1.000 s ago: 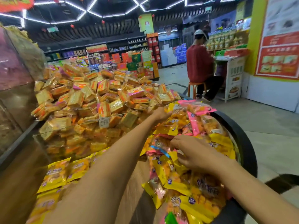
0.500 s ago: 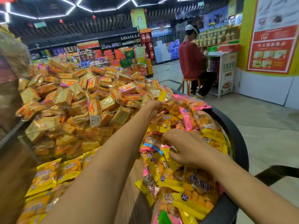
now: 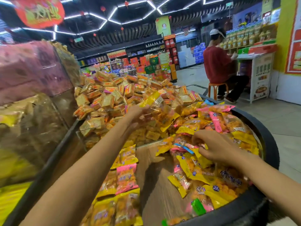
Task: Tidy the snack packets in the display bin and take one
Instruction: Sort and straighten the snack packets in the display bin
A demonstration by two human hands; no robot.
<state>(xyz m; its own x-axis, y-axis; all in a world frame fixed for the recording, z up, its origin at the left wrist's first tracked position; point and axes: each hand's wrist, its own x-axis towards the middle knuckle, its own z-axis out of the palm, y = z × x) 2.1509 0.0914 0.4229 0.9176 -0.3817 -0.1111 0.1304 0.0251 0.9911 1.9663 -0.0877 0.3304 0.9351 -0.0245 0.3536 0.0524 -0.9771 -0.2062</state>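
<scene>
Left hand point(image 3: 138, 114) lifting yellow packet point(image 3: 160, 111), printed label unreadable

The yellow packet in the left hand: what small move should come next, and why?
Probably lift the packet clear and bring it toward the body. The left hand already grips it above the pile, so it looks like the one to take. The right hand rests on the packets in the round bin and could go on straightening them.
</scene>
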